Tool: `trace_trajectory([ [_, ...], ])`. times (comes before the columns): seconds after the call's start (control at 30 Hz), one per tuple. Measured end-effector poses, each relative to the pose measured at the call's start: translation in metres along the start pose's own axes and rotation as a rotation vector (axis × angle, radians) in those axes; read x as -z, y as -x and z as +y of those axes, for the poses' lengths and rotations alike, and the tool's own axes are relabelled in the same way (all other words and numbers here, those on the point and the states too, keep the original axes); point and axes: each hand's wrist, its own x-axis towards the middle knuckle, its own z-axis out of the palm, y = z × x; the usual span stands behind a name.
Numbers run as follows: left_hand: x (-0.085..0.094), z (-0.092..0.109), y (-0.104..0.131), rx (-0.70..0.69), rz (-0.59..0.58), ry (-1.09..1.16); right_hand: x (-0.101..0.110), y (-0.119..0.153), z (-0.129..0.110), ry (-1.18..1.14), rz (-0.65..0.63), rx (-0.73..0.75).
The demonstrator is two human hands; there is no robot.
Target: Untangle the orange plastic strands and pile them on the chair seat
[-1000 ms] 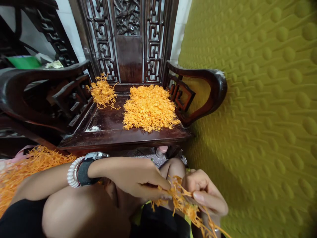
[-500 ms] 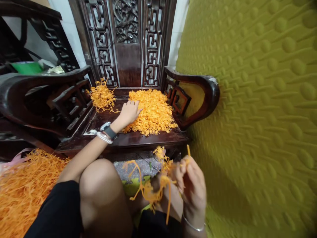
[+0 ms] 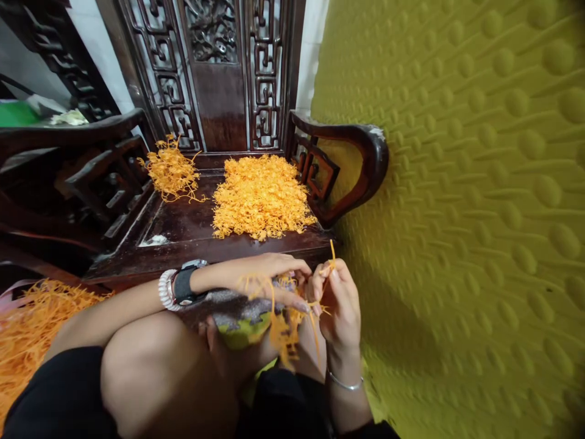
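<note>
My right hand (image 3: 342, 302) is closed in a pinch on an orange cord (image 3: 333, 249), whose short end sticks up above the fingertips. Below it hangs a tangle of knotted orange cords (image 3: 284, 335), blurred in part. From the left, my left hand (image 3: 260, 274) reaches across to this tangle. Its thumb and forefinger are apart, and the thumb tip is at the strands beside my right hand. On the dark wooden chair seat (image 3: 183, 222) beyond lies a flat, dense pile of knotted orange pieces (image 3: 262, 195).
A smaller loose clump of orange cords (image 3: 172, 172) sits on the seat's left side. A big heap of orange cords (image 3: 41, 332) is at lower left. The carved chair arm (image 3: 372, 158) borders a yellow-green padded surface (image 3: 457, 231) on the right.
My left hand has come off the orange pile on the seat and moved down and right to the cords by my right hand. My right hand still pinches the cord.
</note>
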Motion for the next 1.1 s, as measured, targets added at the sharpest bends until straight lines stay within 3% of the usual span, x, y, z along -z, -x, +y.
trace_trajectory([
  [0.1,-0.007,-0.003,0.008,0.038,-0.049,-0.042,-0.001,0.001,0.005,-0.079,0.023,-0.117],
  [0.23,-0.018,-0.008,0.015,0.132,-0.227,0.113,0.005,-0.004,0.005,-0.344,0.073,-0.217],
  [0.4,-0.029,-0.017,0.02,0.199,-0.238,0.379,0.015,-0.01,0.006,-0.499,0.151,-0.222],
  [0.47,-0.03,-0.019,0.023,0.193,-0.23,0.374,0.019,-0.011,0.008,-0.513,0.181,-0.209],
  [0.6,-0.03,-0.015,0.028,0.133,0.019,0.178,0.016,-0.011,0.014,-0.518,0.296,-0.151],
  [0.77,-0.033,-0.006,0.021,0.135,0.274,0.292,-0.001,-0.002,0.025,-0.322,0.317,-0.062],
  [0.9,-0.033,-0.018,0.012,0.191,0.499,0.335,-0.005,0.005,0.031,-0.2,0.282,-0.058],
  [0.97,-0.031,-0.024,0.01,0.204,0.537,0.383,-0.001,0.007,0.031,-0.184,0.233,-0.097],
  [1.1,-0.026,-0.023,0.014,0.227,0.469,0.396,0.014,0.008,0.028,-0.158,0.04,-0.22],
])
